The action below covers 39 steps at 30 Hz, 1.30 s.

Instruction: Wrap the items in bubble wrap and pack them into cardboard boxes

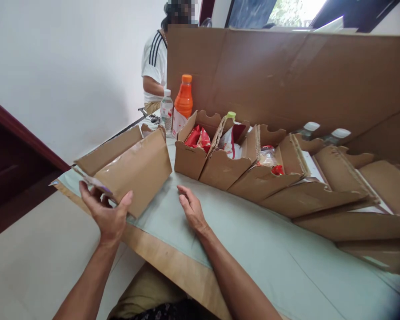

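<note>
Box is pinched in the left hand, the right hand loosely spread nearby

The carton is brown, the cloth pale green, the bottle orange, the shirt white (black-striped).

The one view looks out from the person's head, above and behind the fingers of the left hand and right hand. It faces forward and down over them, near enough that both forearms run in from the bottom edge. The lap lies closer to the lens than the fingers; the tabletop slants across beneath and beyond them, and a tall cardboard panel stands well past them.
</note>
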Each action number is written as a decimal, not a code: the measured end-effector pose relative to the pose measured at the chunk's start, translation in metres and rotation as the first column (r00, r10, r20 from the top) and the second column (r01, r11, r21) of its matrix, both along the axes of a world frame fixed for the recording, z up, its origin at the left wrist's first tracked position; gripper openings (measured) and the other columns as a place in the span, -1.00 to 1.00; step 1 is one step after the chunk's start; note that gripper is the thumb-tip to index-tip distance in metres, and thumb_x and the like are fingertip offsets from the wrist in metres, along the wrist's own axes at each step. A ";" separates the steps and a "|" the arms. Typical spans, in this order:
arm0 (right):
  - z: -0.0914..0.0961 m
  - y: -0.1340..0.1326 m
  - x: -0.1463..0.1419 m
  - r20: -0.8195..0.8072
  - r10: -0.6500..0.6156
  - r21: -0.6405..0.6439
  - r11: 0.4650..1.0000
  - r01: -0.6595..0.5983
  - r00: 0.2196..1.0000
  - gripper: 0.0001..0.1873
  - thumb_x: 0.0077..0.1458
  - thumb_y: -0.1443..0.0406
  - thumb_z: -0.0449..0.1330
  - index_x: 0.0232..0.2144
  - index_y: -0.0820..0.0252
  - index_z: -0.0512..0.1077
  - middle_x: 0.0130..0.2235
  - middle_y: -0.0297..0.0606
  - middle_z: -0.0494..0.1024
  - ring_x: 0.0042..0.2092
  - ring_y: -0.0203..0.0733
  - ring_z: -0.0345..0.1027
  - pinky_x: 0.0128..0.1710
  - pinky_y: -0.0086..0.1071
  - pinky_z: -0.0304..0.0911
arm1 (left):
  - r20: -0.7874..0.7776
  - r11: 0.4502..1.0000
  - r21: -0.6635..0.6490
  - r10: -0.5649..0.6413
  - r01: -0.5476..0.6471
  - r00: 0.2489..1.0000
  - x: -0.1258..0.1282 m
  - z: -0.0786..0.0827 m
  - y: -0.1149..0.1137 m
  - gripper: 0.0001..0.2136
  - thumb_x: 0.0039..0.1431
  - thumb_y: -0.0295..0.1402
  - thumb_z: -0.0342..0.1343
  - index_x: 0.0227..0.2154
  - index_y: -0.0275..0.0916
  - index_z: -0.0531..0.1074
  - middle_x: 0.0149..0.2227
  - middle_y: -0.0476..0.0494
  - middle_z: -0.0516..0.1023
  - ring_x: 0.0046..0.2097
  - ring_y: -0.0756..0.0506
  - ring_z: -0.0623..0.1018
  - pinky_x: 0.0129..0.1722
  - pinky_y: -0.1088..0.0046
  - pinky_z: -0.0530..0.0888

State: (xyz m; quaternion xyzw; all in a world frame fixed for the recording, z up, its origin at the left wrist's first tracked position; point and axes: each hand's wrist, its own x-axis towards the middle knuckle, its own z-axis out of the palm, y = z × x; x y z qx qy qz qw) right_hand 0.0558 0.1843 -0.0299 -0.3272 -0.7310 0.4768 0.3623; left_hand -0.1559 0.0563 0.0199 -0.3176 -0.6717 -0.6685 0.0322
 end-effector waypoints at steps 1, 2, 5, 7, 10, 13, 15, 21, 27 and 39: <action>0.001 0.000 0.001 -0.002 0.002 0.005 1.000 -0.002 1.000 -0.34 0.32 -0.21 0.02 0.17 0.05 0.48 0.19 -0.07 0.58 0.20 0.05 0.47 0.27 -0.03 0.32 | -0.002 1.000 -0.013 0.007 -0.007 1.000 -0.003 0.002 0.015 0.12 0.00 -0.11 0.41 0.45 -0.02 -0.25 0.33 -0.39 0.24 0.24 -0.33 0.49 0.13 -0.01 0.57; 0.001 0.000 0.001 -0.005 0.004 0.010 1.000 -0.004 1.000 -0.38 0.33 -0.18 0.03 0.14 0.05 0.50 0.17 -0.08 0.59 0.19 0.05 0.47 0.27 -0.04 0.32 | -0.011 1.000 -0.025 0.007 -0.007 1.000 -0.005 0.004 0.032 0.12 0.02 -0.11 0.40 0.45 -0.03 -0.28 0.34 -0.40 0.22 0.24 -0.32 0.49 0.13 0.00 0.56; 0.003 -0.001 0.002 -0.015 0.010 0.026 1.000 -0.009 1.000 -0.46 0.34 -0.13 0.06 0.05 0.06 0.55 0.12 -0.11 0.62 0.18 0.05 0.47 0.26 -0.04 0.32 | -0.048 0.998 -0.040 0.038 -0.040 0.998 -0.008 0.011 0.085 0.15 0.02 -0.14 0.39 0.46 -0.15 -0.34 0.36 -0.48 0.14 0.30 -0.35 0.41 0.26 -0.02 0.44; 0.003 -0.001 0.002 -0.022 0.014 0.032 0.999 -0.014 1.000 -0.51 0.34 -0.09 0.07 0.01 0.05 0.56 0.10 -0.11 0.64 0.17 0.04 0.49 0.25 -0.04 0.33 | -0.082 0.994 -0.093 0.040 -0.048 0.996 -0.007 0.014 0.117 0.19 -0.05 -0.17 0.41 0.46 -0.23 -0.32 0.39 -0.55 0.07 0.40 -0.42 0.25 0.39 -0.10 0.24; 0.004 -0.001 0.002 -0.028 0.020 0.039 0.999 -0.019 0.999 -0.58 0.33 -0.04 0.10 -0.05 0.03 0.58 0.06 -0.13 0.66 0.15 0.04 0.50 0.23 -0.03 0.34 | -0.144 0.975 -0.219 -0.076 0.043 0.987 -0.003 0.008 0.143 0.23 -0.13 -0.21 0.46 0.47 -0.30 -0.25 0.45 -0.60 -0.02 0.49 -0.49 0.03 0.47 -0.17 0.01; 0.003 0.000 0.002 -0.025 0.022 0.043 0.999 -0.021 0.999 -0.66 0.30 0.00 0.16 -0.09 0.03 0.58 0.05 -0.14 0.67 0.14 0.05 0.51 0.23 -0.01 0.34 | -0.166 0.952 -0.263 -0.204 0.156 0.965 0.001 -0.004 0.149 0.18 -0.08 -0.25 0.45 0.48 -0.30 -0.21 0.46 -0.59 0.00 0.49 -0.46 0.08 0.47 -0.10 0.06; 0.003 0.001 0.001 -0.020 0.021 0.045 0.999 -0.020 1.000 -0.69 0.29 0.04 0.19 -0.10 0.04 0.58 0.04 -0.13 0.67 0.13 0.05 0.52 0.22 -0.01 0.34 | -0.193 0.955 -0.251 -0.211 0.160 0.958 0.003 -0.012 0.149 0.12 -0.03 -0.26 0.41 0.48 -0.31 -0.18 0.45 -0.58 0.03 0.48 -0.43 0.11 0.47 -0.05 0.09; -0.001 0.002 0.001 -0.002 0.006 0.064 0.998 -0.006 1.000 -0.76 0.26 0.14 0.22 -0.11 0.07 0.58 0.04 -0.15 0.68 0.11 -0.01 0.54 0.20 -0.08 0.35 | -0.262 0.969 -0.238 -0.132 0.068 0.956 0.004 -0.023 0.164 0.15 -0.08 -0.30 0.42 0.48 -0.34 -0.19 0.39 -0.54 0.11 0.42 -0.44 0.18 0.45 -0.07 0.11; -0.004 0.002 -0.001 0.010 -0.005 0.098 0.995 0.005 1.000 -0.79 0.25 0.19 0.23 -0.12 0.09 0.58 0.02 -0.16 0.69 0.10 -0.04 0.55 0.19 -0.11 0.36 | -0.290 0.966 -0.258 -0.103 0.027 0.952 0.003 -0.024 0.185 0.16 -0.04 -0.26 0.45 0.49 -0.30 -0.22 0.43 -0.56 0.06 0.46 -0.45 0.13 0.46 -0.11 0.11; -0.009 0.004 -0.009 0.156 -0.037 0.231 0.973 0.000 0.987 -0.80 0.24 0.34 0.21 -0.11 0.11 0.58 0.03 -0.17 0.68 0.08 -0.08 0.55 0.16 -0.17 0.39 | -0.394 0.720 -0.682 -0.511 0.130 0.764 0.036 -0.065 0.090 -0.52 0.29 -0.31 0.06 0.25 -0.29 0.41 0.32 -0.44 0.46 0.38 -0.40 0.38 0.39 -0.09 0.26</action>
